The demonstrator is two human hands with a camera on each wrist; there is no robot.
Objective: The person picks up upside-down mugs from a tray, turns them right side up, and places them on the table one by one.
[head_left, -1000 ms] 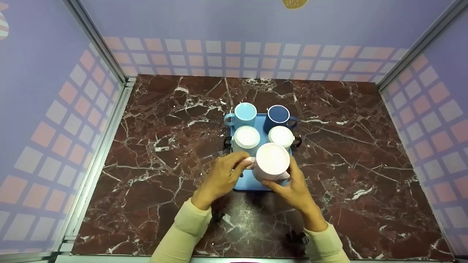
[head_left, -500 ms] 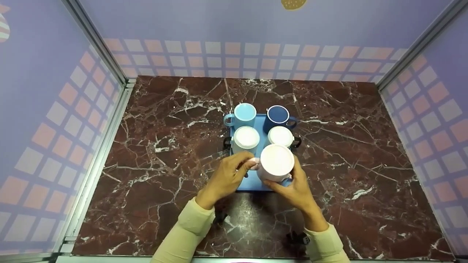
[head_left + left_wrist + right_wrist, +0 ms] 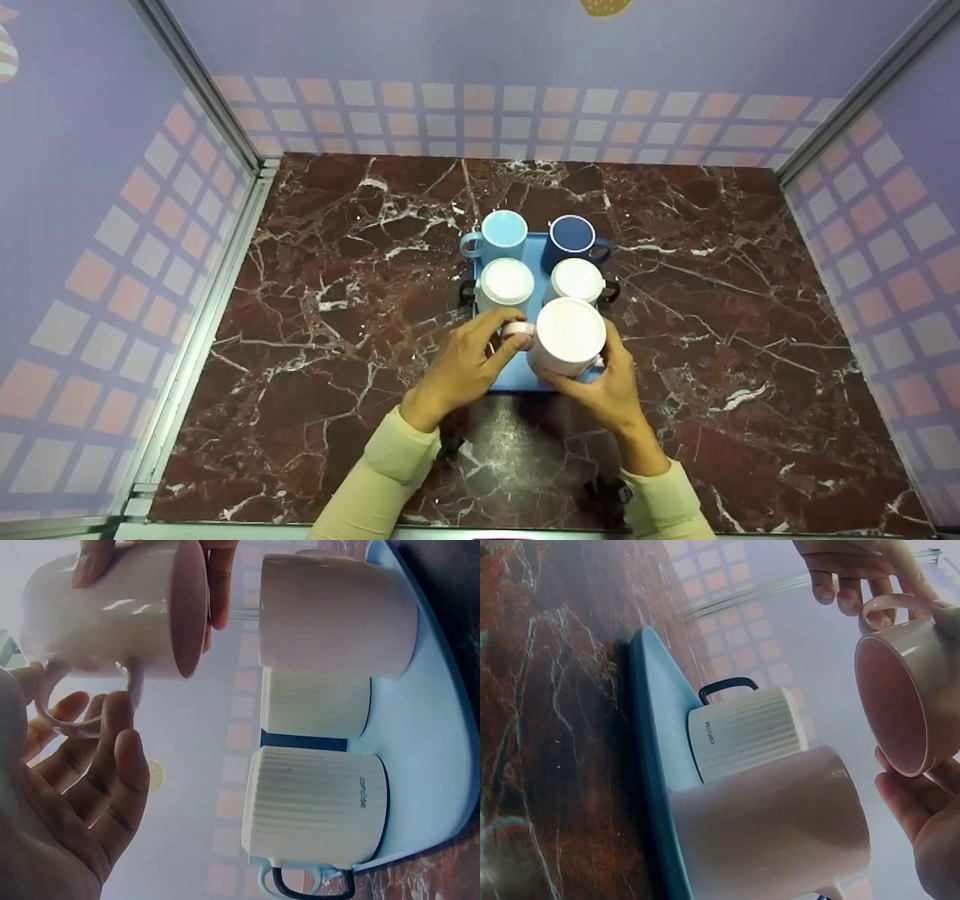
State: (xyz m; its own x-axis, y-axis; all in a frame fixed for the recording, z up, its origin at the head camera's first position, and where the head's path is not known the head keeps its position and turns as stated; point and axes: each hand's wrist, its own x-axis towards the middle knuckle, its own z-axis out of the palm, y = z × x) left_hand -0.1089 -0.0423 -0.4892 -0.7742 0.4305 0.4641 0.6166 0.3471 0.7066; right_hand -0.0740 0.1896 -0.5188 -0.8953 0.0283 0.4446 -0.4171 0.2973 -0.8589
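Observation:
Both hands hold a pale pink mug (image 3: 570,330) upside down above the front of a blue tray (image 3: 514,377). My right hand (image 3: 606,394) grips its body, thumb in front and fingers at the far side. At the handle, my left hand (image 3: 459,367) holds with thumb and fingers. The mug's open rim faces down in both wrist views. Below it on the tray stands a second pink mug (image 3: 337,615), mostly hidden in the head view. Behind are two white ribbed mugs (image 3: 507,281) with black handles.
A light blue mug (image 3: 503,231) and a dark blue mug (image 3: 572,235) stand at the tray's far end. The tray lies on a dark red marbled table (image 3: 360,300). Purple checked walls (image 3: 480,60) enclose the back and sides.
The held pink mug and my left hand have shifted slightly right. The left fingers have spread a little, showing more of the handle. The mugs on the tray have not moved.

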